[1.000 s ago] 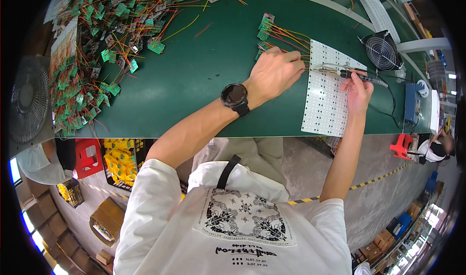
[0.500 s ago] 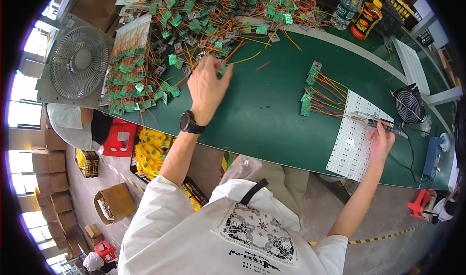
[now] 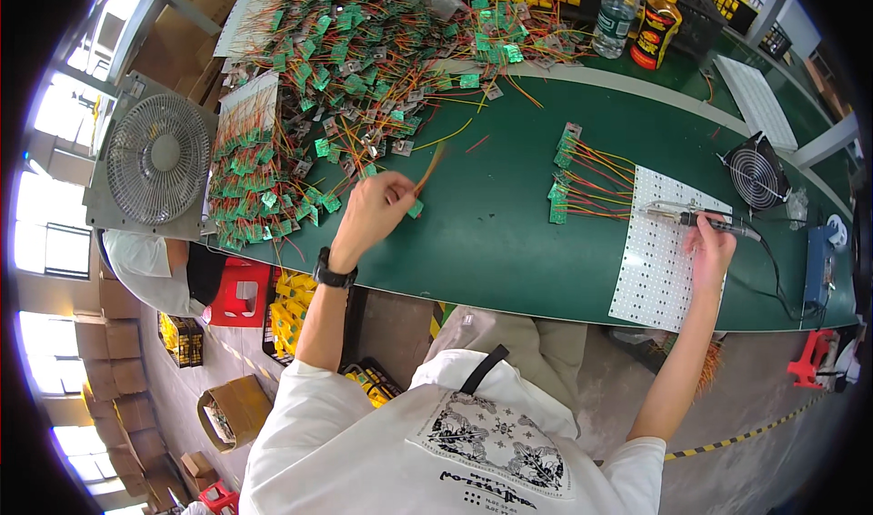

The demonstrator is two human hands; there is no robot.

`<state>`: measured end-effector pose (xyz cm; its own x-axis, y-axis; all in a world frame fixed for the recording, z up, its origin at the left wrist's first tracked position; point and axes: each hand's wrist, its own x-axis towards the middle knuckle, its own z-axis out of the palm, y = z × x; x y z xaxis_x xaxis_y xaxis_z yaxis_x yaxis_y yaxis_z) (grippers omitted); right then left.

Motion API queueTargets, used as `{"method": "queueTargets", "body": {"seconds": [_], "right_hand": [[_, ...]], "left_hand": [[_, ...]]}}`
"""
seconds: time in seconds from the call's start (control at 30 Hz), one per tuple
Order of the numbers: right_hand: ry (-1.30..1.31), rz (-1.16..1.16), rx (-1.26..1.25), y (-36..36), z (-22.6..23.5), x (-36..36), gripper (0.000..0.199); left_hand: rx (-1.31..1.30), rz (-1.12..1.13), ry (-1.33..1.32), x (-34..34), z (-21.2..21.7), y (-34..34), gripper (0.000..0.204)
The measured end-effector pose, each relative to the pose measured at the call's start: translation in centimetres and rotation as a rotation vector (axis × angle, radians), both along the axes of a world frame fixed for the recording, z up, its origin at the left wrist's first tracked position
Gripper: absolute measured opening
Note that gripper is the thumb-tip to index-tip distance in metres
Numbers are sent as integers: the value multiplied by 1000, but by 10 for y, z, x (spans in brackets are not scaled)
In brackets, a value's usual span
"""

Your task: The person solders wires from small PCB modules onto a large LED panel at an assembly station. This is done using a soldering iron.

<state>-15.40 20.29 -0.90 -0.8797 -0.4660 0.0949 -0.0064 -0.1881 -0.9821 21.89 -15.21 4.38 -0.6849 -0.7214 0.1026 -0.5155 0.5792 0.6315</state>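
My left hand (image 3: 373, 213), with a black watch on its wrist, holds a small green circuit board with orange and red wires (image 3: 420, 192) just above the green table (image 3: 509, 242), beside a large pile of the same wired boards (image 3: 336, 69). My right hand (image 3: 707, 242) grips a soldering iron (image 3: 691, 217) that lies over a white perforated panel (image 3: 662, 247). A small row of wired boards (image 3: 577, 176) rests left of that panel.
A grey fan (image 3: 156, 162) stands at the table's left end and a small black fan (image 3: 757, 171) at the right. A water bottle (image 3: 617, 10) and a yellow bottle (image 3: 657, 28) stand at the back. Another person (image 3: 159, 260) sits below left.
My left hand went from the white panel to the pile at the left and has lifted one wired board out of it. My right hand stayed on the soldering iron.
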Motion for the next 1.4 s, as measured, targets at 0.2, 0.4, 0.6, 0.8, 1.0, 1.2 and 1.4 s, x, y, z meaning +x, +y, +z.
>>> {"method": "queueTargets", "body": {"seconds": [0.2, 0.4, 0.6, 0.8, 1.0, 1.2, 1.4], "right_hand": [[202, -181, -16, -1, -1, 4, 14], [251, -240, -5, -4, 15, 2, 17], [59, -100, 77, 3, 19, 21, 17], [13, -82, -45, 9, 1, 29, 19], [7, -122, -30, 7, 1, 30, 20], [37, -60, -18, 11, -1, 31, 17], [78, -24, 4, 12, -4, 30, 16]], "left_hand": [[182, -300, 228, -16, 7, 59, 12], [406, -571, 271, -81, -1, 117, 16], [579, -724, 280, -148, -7, 138, 16], [566, -748, 449, -186, -21, 139, 17], [465, -696, 284, -184, -15, 143, 14], [-72, -599, 358, -181, -40, 150, 9], [-103, -524, 341, -181, -43, 151, 7]]}}
